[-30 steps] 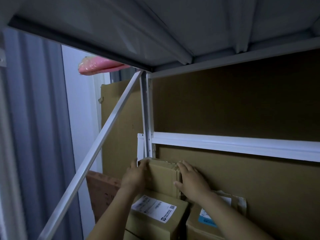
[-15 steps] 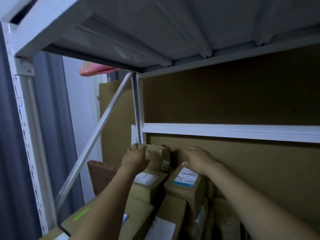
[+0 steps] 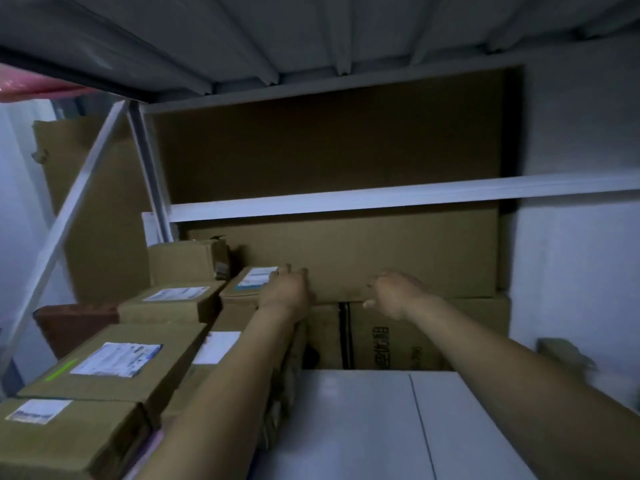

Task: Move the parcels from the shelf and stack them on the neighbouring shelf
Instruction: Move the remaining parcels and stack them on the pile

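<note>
Parcels [image 3: 114, 362] lie stacked at the left of the shelf [image 3: 363, 417]. The small box [image 3: 187, 261] I steadied a second ago now stands alone in the back corner. My left hand [image 3: 285, 292] lies at the blue-labelled parcel [image 3: 247, 284], and I cannot tell whether its fingers grip. My right hand [image 3: 394, 294] has its fingers loosely curled and empty. That placement looks finished.

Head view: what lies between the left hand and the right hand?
Only the bare lower face of the large flat carton lies between the left hand and the right hand, as the head view shows.

Pink bundle [image 3: 31, 90] top L; cardboard sheet [image 3: 346, 150] behind.
</note>
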